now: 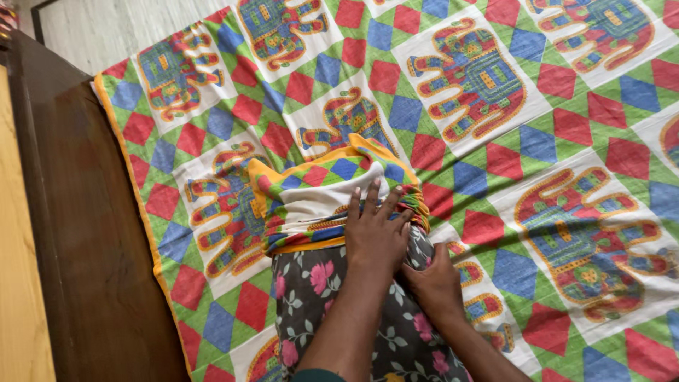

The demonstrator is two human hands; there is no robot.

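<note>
— Left hand (375, 230) first: lay spread flat, fingers open, pressed down on the bunched patterned cover (318, 205) at the far end of the floral pillow (318, 297). Gripped nothing.
— And the right hand (435, 283)?
— Tucked against the pillow's side, just below the cover's gathered edge, fingers curled under and hidden. Could not tell whether clamped on cloth or only pressing.
— Placed where, all this?
— On the bed, atop the matching elephant-print sheet (537, 141), near the dark wooden bed frame (85, 247).
— How far along?
— Judged only begun: drawn over the far end alone and sat there in folds. Left bare along most of the floral length that showed, with the nearer end out of view.
</note>
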